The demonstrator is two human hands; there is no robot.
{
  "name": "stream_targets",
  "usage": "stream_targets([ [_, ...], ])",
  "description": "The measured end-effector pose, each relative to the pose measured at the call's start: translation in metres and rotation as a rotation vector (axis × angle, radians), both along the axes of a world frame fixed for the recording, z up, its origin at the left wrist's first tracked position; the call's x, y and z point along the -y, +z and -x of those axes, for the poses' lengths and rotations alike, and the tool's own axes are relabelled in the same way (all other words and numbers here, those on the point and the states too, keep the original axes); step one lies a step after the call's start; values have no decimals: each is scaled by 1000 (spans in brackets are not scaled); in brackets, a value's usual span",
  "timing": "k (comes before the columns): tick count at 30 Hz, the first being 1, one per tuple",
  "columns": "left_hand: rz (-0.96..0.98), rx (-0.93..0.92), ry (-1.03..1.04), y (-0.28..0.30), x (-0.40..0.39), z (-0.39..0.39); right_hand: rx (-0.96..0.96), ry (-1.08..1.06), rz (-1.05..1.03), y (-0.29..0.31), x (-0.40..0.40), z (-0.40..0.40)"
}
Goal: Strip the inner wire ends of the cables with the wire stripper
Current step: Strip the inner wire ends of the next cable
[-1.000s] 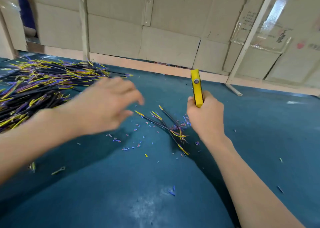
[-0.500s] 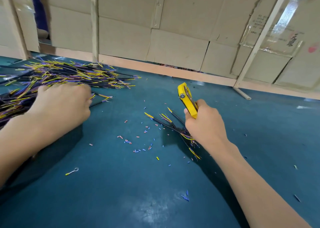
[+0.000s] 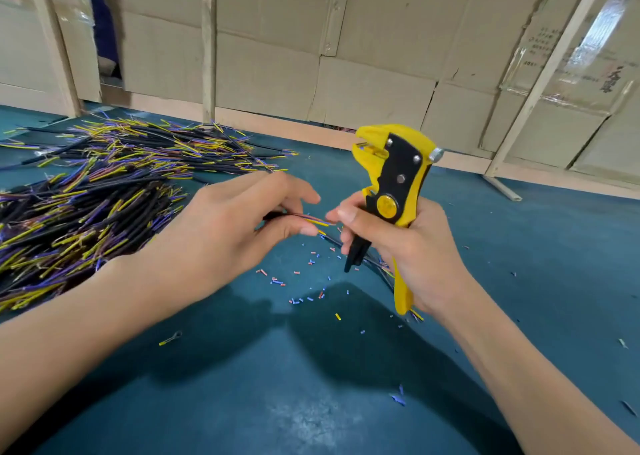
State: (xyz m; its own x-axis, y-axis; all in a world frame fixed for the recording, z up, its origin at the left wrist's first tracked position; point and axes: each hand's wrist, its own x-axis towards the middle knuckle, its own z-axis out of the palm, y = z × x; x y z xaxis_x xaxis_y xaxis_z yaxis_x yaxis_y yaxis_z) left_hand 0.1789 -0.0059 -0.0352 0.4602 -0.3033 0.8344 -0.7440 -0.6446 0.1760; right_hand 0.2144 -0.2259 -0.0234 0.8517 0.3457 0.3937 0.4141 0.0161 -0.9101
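My left hand [image 3: 221, 233] pinches one black cable [image 3: 304, 218] whose coloured inner wires stick out to the right between thumb and fingers. My right hand [image 3: 412, 250] grips the yellow and black wire stripper [image 3: 394, 184] upright, jaws at the top, and its thumb and forefinger touch the wire tips. A big pile of black cables [image 3: 86, 198] with yellow and purple inner wires lies on the left. A few cables [image 3: 381, 267] lie on the table under my right hand, mostly hidden by it.
The blue table [image 3: 311, 385] is strewn with small cut bits of insulation [image 3: 277, 281] below my hands. A small ring terminal [image 3: 171, 337] lies near my left forearm. Cardboard panels [image 3: 363, 56] and wooden posts wall off the far edge.
My left hand has come back from the pile with one cable and met my right hand in the middle. The stripper has been turned upright, side face towards me.
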Motion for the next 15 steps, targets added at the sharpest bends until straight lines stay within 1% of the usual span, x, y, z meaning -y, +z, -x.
stream_targets([
  [3, 23, -13, -25, 3, 1, 3, -7, 16, 15, -3, -5, 4],
  [6, 49, -63, -10, 3, 0, 3, -22, 18, -30, -5, -7, 4],
  [9, 27, -88, 40, 3, -2, 0, 15, -43, -72, -5, -6, 0],
  [11, 3, -137, 62, 2, -5, -3, -7, -89, -151, -5, -4, -3],
  [12, 44, -204, 65, 2, -7, -3, -25, -122, -192, -5, -3, -5],
  [13, 131, -305, 53, 2, -9, -4, -42, -161, -228, -4, -2, -7],
  [15, 383, -576, -58, 2, -13, -6, -74, -233, -295, -3, 3, -12],
])
